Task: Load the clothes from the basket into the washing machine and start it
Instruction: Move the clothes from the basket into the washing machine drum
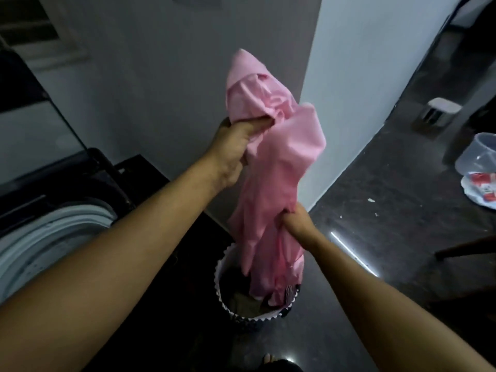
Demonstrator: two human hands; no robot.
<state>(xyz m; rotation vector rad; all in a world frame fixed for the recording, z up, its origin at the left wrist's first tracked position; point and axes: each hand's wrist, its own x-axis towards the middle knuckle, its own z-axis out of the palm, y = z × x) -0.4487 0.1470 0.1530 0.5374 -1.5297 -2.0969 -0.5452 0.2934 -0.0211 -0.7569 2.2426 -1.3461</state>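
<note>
Both hands, left hand (233, 149) and right hand (296, 224), are clenching a pink garment (279, 167) above the laundry basket (225, 267) at lower centre. Loading is under way. Next: swinging it to the washing machine's open drum (48, 237), lower left.

no legible text anywhere, only blurred red-and-white print on a packet (483, 187) at right

Washer (40, 237) cut off at the left edge, drum unseen. Garment (273, 162) hides part of the basket (222, 291); clothes (241, 304) inside too dark to identify.
</note>
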